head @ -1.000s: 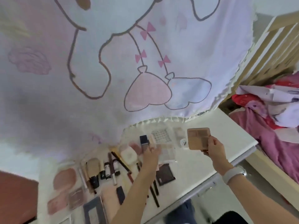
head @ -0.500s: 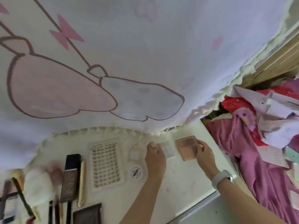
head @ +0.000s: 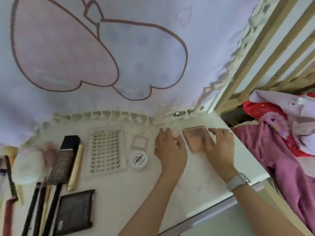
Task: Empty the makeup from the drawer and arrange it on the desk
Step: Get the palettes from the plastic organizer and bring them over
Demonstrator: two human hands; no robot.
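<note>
Both hands set makeup down at the worktop's far right end, near the edge.
Right hand [head: 219,143] rests with loosely bent fingers on the peach palette [head: 194,138]; left hand [head: 168,147] covers a small clear compact [head: 174,133], grip unclear. Risk: a nudge rightward tips the palette off the worktop [head: 196,188] edge toward the bedding [head: 281,159]. Open room lies toward the person.

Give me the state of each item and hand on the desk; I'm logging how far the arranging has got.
Pink palette: closed, flat on the desk, right hand's fingers on it.
Right hand: fingers resting on the palette.
Left hand: fingers over a small clear case, grip unclear.
White jar: lidded, upright.
Lash tray: lying flat.
Black tube: capped, lying down.
Dark compact: closed, flat.
</note>
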